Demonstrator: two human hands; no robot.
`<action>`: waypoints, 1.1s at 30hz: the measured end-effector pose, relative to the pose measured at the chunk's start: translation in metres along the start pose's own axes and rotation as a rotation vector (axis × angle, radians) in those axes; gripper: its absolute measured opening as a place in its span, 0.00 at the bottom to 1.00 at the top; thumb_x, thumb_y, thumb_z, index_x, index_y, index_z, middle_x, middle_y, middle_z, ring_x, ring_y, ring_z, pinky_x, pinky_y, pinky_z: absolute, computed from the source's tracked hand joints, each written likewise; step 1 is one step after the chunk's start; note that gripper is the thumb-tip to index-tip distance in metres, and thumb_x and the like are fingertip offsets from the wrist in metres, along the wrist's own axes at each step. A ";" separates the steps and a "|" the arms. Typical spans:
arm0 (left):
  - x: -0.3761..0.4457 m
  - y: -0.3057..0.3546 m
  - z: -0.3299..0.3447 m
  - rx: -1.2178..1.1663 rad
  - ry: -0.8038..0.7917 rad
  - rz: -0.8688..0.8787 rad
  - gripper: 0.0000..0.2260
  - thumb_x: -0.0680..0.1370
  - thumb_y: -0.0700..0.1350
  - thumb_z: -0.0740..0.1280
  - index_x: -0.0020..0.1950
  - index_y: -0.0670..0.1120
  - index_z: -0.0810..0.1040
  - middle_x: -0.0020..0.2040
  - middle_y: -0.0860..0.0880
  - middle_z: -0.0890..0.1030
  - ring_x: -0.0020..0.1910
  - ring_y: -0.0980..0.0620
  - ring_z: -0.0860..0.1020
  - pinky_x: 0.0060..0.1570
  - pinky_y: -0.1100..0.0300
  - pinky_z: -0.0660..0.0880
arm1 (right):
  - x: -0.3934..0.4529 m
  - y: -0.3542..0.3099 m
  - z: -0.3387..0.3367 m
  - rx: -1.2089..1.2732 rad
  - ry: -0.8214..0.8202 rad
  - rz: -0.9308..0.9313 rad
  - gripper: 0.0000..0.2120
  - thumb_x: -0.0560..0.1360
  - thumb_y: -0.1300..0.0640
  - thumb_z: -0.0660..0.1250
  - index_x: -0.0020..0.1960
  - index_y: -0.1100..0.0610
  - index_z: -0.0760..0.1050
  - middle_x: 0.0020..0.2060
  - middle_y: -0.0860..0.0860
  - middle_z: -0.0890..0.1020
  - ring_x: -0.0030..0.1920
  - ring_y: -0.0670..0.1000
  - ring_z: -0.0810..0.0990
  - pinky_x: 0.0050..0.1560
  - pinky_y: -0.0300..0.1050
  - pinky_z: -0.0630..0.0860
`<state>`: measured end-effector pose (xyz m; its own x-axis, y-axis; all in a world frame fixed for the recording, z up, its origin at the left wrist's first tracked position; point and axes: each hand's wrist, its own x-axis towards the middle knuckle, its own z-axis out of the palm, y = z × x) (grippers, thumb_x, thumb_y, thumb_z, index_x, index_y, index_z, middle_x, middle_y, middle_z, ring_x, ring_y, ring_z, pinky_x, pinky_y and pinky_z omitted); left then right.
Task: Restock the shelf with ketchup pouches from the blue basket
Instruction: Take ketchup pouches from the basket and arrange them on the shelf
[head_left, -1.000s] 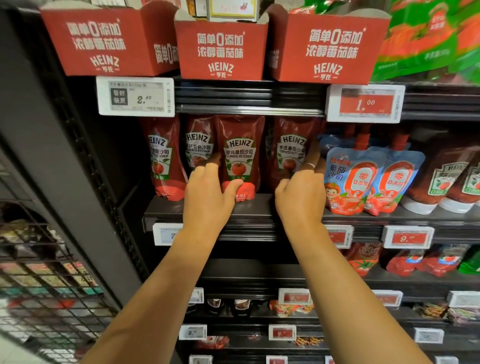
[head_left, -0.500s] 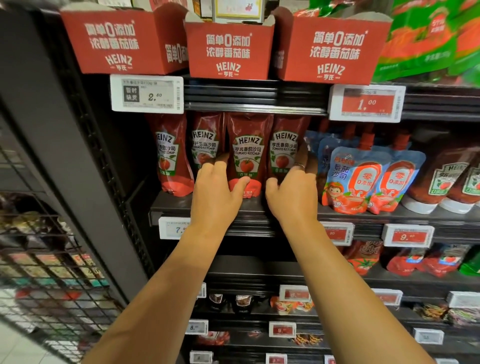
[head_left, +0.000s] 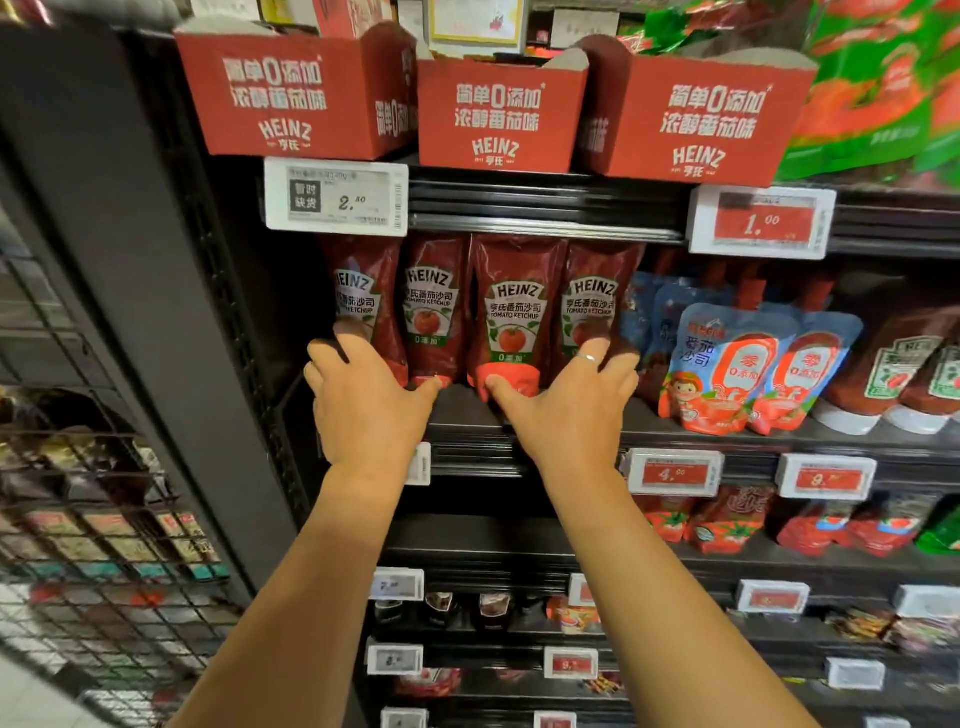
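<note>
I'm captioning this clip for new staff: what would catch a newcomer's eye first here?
Two bare hands, left hand and right hand, reach up to a row of four dark red Heinz ketchup pouches standing on the shelf. Above them sit three red Heinz cartons, and blue-and-red pouches stand just right of the ketchup.

hands (head_left: 470, 410) now flanking outer pouches (head_left: 514, 312)

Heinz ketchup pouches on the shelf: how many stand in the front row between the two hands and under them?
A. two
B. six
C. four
C: four red Heinz ketchup pouches stand side by side; the left hand touches the leftmost one and the right hand the rightmost.
</note>
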<state>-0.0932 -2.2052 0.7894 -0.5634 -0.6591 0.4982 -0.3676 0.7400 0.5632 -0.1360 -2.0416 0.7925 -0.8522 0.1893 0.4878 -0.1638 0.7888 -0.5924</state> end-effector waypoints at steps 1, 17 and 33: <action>0.000 0.000 0.001 0.008 0.009 0.006 0.45 0.62 0.65 0.80 0.64 0.44 0.60 0.66 0.36 0.68 0.65 0.35 0.70 0.54 0.41 0.79 | 0.001 0.001 0.001 0.000 -0.002 -0.001 0.53 0.61 0.27 0.74 0.70 0.62 0.61 0.64 0.62 0.66 0.65 0.61 0.61 0.62 0.57 0.73; -0.004 -0.022 -0.012 -0.262 -0.067 0.144 0.30 0.71 0.51 0.77 0.64 0.44 0.63 0.61 0.40 0.68 0.61 0.38 0.69 0.54 0.46 0.73 | -0.007 0.003 -0.005 0.012 -0.003 -0.008 0.48 0.66 0.34 0.76 0.73 0.61 0.62 0.66 0.58 0.66 0.67 0.62 0.69 0.64 0.56 0.74; -0.069 -0.078 -0.043 -0.462 -0.007 0.388 0.06 0.77 0.39 0.67 0.54 0.45 0.77 0.52 0.51 0.76 0.54 0.49 0.75 0.57 0.59 0.70 | -0.091 0.104 -0.062 0.228 -0.099 -0.424 0.05 0.73 0.59 0.71 0.48 0.53 0.77 0.44 0.45 0.76 0.49 0.48 0.72 0.51 0.31 0.66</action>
<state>0.0062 -2.2233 0.7390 -0.5979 -0.3503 0.7210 0.2245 0.7902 0.5702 -0.0452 -1.9406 0.7263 -0.7284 -0.1855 0.6596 -0.6014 0.6343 -0.4857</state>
